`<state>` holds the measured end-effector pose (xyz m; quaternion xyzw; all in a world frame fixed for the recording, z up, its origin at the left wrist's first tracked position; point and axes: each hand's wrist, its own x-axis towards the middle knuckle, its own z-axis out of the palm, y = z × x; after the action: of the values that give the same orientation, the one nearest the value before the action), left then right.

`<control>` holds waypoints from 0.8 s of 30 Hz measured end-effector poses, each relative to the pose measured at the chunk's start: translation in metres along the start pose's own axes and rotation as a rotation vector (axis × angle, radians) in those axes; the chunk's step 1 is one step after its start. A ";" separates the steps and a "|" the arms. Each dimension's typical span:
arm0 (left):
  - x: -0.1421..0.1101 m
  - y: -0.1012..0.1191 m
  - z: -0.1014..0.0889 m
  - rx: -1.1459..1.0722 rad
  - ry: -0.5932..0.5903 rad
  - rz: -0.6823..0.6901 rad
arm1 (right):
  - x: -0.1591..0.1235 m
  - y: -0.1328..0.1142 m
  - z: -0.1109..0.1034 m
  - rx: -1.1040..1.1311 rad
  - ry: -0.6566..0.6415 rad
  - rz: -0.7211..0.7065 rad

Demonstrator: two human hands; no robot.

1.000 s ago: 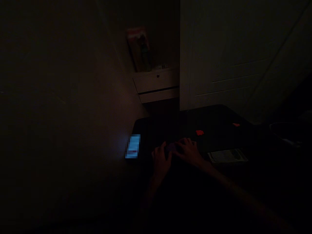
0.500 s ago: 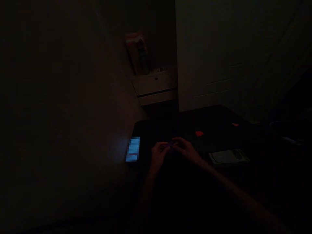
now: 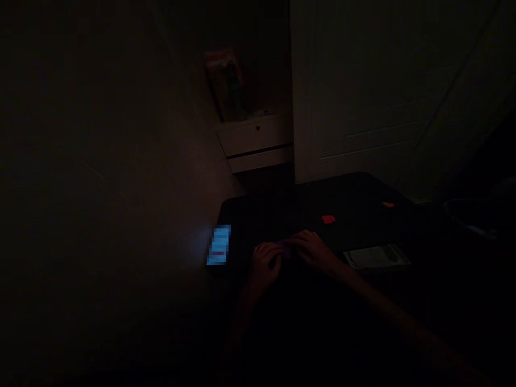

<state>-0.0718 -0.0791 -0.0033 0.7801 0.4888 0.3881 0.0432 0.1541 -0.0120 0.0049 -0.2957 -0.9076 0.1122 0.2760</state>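
In the dim light a small purple piece (image 3: 285, 249) shows between my two hands over the dark table; its kind is too dark to make out. My left hand (image 3: 265, 262) curls at its left side, fingertips at its edge and the thumb lower down. From the right, my right hand (image 3: 313, 249) reaches over it with bent fingers on its far right side. Beyond my hands a small red piece (image 3: 328, 219) lies on the table, with a second red piece (image 3: 388, 205) farther right.
A lit phone (image 3: 219, 245) lies at the left edge of the black table (image 3: 266, 212), beside the wall. Right of my right forearm is a pale printed sheet or booklet (image 3: 377, 257). White drawers (image 3: 258, 140) and a pale door (image 3: 355, 97) stand behind.
Both hands have shifted slightly, with the fingers laid more over the purple piece than pinching it from above. The left thumb has dropped away from the fingers.
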 end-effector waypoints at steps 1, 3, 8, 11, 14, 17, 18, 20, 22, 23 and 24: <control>-0.001 0.000 0.001 0.014 0.004 0.001 | 0.000 -0.001 0.000 -0.013 -0.009 -0.021; -0.003 0.002 0.002 0.035 0.011 0.011 | 0.000 -0.003 0.001 -0.036 -0.043 -0.075; -0.013 0.004 0.002 -0.015 0.057 -0.031 | -0.003 -0.012 0.005 -0.105 -0.094 -0.071; -0.016 0.004 -0.002 -0.050 0.184 -0.156 | -0.002 -0.018 0.003 -0.152 -0.109 -0.037; -0.014 0.003 -0.004 -0.023 0.196 -0.201 | 0.000 -0.022 -0.001 -0.169 -0.127 -0.036; -0.011 0.006 -0.004 0.022 0.103 -0.153 | 0.003 -0.024 -0.002 -0.182 -0.138 -0.036; -0.010 0.008 -0.003 0.046 0.077 -0.137 | 0.004 -0.025 -0.002 -0.190 -0.141 -0.035; -0.009 0.010 -0.002 0.104 0.048 -0.118 | 0.007 -0.028 -0.002 -0.214 -0.151 -0.037; -0.009 0.012 -0.001 0.147 0.029 -0.106 | 0.010 -0.031 -0.002 -0.242 -0.162 -0.037; -0.009 0.012 -0.001 0.157 0.018 -0.097 | 0.010 -0.031 -0.002 -0.254 -0.167 -0.038; -0.009 0.012 -0.001 0.159 0.004 -0.087 | 0.011 -0.032 -0.001 -0.259 -0.171 -0.042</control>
<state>-0.0651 -0.0931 -0.0025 0.7582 0.5517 0.3474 -0.0031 0.1327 -0.0310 0.0223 -0.2994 -0.9406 0.0133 0.1595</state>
